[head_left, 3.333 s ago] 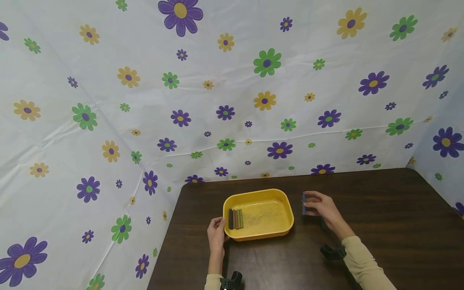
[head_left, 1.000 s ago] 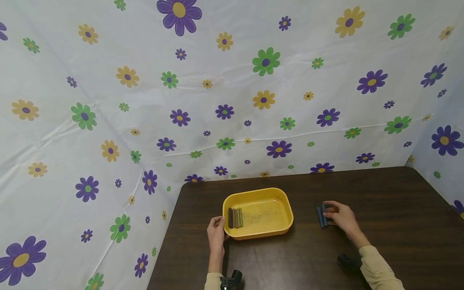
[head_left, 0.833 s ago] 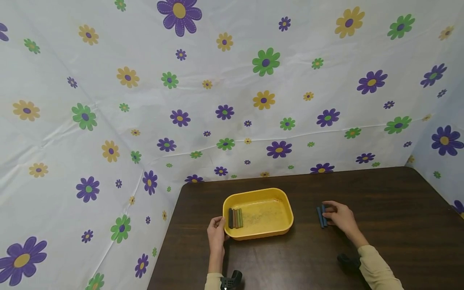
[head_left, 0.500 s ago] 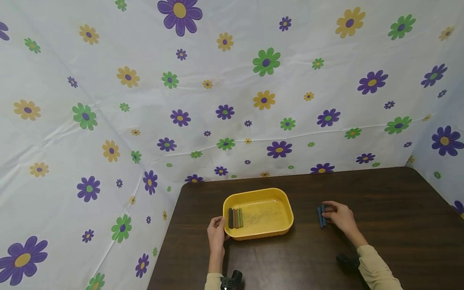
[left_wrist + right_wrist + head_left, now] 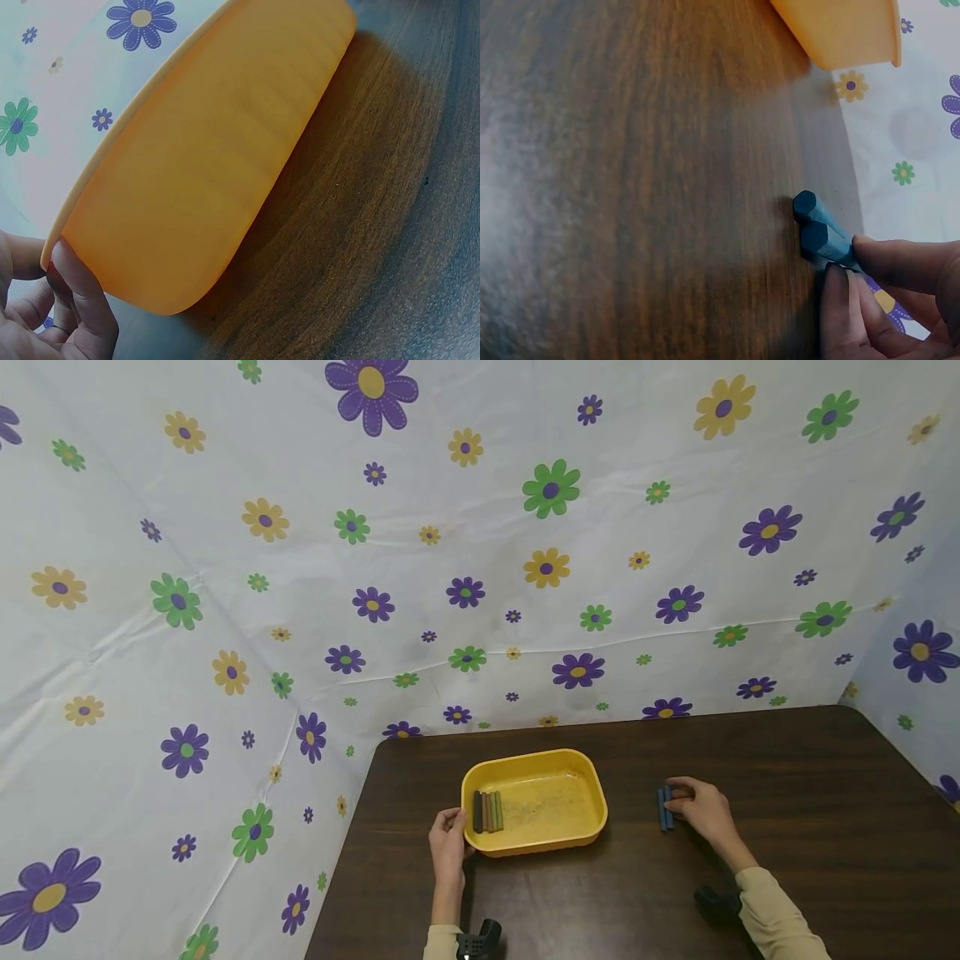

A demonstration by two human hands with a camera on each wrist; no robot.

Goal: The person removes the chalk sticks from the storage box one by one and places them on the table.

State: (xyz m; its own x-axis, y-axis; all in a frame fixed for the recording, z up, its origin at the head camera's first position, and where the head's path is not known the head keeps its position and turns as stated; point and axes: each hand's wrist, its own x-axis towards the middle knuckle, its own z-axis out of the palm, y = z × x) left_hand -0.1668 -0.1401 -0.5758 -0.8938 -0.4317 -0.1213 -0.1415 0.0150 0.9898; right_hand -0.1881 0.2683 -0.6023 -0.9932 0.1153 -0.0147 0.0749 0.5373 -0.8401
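Observation:
My left hand (image 5: 448, 839) pinches the left rim of a yellow plastic tray (image 5: 540, 843), thumb on one side and fingers under the lip, as the left wrist view shows. Inside the tray's left end, several dark, brown and green sticks (image 5: 487, 812) lie side by side. Right of the tray, two blue six-sided crayon-like sticks lie parallel on the table. My right hand (image 5: 703, 810) pinches the right blue stick (image 5: 826, 241) between thumb and finger. Against it lies the left blue stick (image 5: 805, 204), outside the grip.
The dark wooden table (image 5: 555, 910) meets a flower-printed cloth (image 5: 480, 552) along its far and left edges. A black wrist device (image 5: 480, 937) sits on the left wrist, another (image 5: 716, 903) on the right.
Over three seconds, the right hand moved right, away from the tray, where it held one blue stick; two now lie together. Lately the pair turned slightly straighter. The left hand stayed put.

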